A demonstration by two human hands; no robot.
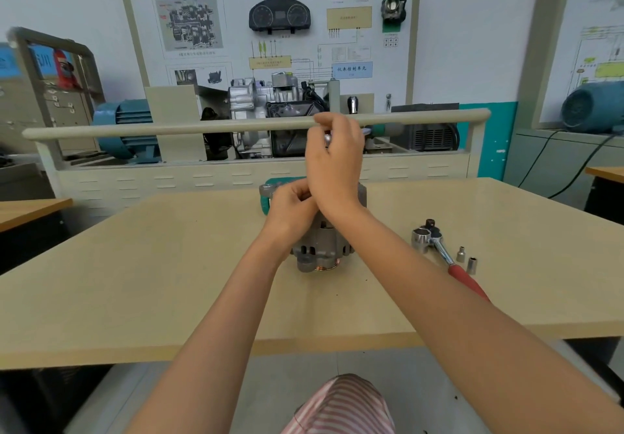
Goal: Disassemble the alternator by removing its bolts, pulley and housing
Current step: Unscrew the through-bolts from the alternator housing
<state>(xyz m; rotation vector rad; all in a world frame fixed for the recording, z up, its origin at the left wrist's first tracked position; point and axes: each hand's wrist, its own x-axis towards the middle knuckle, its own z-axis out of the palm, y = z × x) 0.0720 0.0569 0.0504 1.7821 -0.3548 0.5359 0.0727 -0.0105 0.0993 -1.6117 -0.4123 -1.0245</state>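
Steadying alternator [322, 234] at table [169, 265] centre, left hand [292, 205] curled on its top; right hand [334, 160] raised above, fingers closed on small shiny piece [327, 139], likely bolt or tool; judged best to keep body braced, pull straight; ratchet [439, 248] lay near; held piece mostly hidden, pulley unseen.

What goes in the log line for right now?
left hand grips alternator | right hand pinches small metal part above | ratchet on table
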